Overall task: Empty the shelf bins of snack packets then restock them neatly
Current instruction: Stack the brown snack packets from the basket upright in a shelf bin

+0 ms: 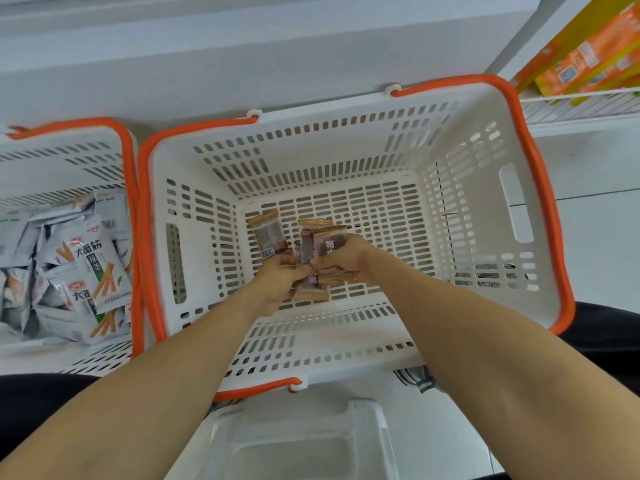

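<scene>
Soft, even, cool light is filling the scene, casting only faint shadows. The wide lens is bending straight edges near the borders. The hands (pixel 311 268) and packets (pixel 268 233) are looking slightly blurred.

Your forearms are bare from the bottom edge of the view up to the wrists: no sleeves, no watch, no bands. Your left hand (pixel 282 278) and right hand (pixel 341 256) wear no gloves, and no rings can be made out. Dark, black-looking clothing (pixel 38 407) shows low at the left and at the right edge behind your arm.
</scene>
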{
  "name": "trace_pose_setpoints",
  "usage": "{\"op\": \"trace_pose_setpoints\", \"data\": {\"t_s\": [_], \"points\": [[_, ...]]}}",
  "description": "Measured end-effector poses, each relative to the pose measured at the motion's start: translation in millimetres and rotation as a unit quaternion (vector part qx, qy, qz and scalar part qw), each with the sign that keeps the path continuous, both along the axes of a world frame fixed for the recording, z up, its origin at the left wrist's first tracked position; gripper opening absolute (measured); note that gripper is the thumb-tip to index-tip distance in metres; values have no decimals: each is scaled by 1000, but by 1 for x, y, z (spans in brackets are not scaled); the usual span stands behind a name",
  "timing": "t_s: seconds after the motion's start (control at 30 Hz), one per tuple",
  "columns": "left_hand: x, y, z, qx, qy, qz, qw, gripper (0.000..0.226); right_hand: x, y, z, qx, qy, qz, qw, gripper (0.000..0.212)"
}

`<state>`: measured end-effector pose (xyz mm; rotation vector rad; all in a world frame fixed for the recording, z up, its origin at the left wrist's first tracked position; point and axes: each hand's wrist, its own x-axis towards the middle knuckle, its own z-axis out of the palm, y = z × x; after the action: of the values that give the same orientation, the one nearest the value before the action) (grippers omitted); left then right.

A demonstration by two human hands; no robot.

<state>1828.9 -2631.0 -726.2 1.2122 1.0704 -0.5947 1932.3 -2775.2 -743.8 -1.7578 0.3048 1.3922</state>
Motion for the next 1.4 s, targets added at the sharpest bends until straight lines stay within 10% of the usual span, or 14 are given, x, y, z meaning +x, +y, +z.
{"op": "trace_pose_setpoints", "data": {"t_s": [0.37, 0.7, 0.93, 1.07, 1.27, 1.4], "points": [[7, 41, 27, 44, 51, -315, 947, 41, 21, -8, 20, 50, -45, 57, 996, 36], [2, 37, 17, 98, 44, -104, 989, 12, 17, -21, 23, 7, -9, 146, 989, 67], [2, 39, 10, 80, -20, -125, 989, 21, 36, -30, 30, 24, 35, 127, 991, 38], [9, 39, 19, 49, -17, -216, 975, 48, 41, -30, 27, 6, 22, 167, 986, 60], [13, 35, 17, -68, -12, -114, 991, 9, 39, -25, 20, -9, -29, 127, 991, 97], [9, 27, 22, -118, 13, -86, 989, 27, 33, -20, 30, 41, -18, 72, 996, 62]]}}
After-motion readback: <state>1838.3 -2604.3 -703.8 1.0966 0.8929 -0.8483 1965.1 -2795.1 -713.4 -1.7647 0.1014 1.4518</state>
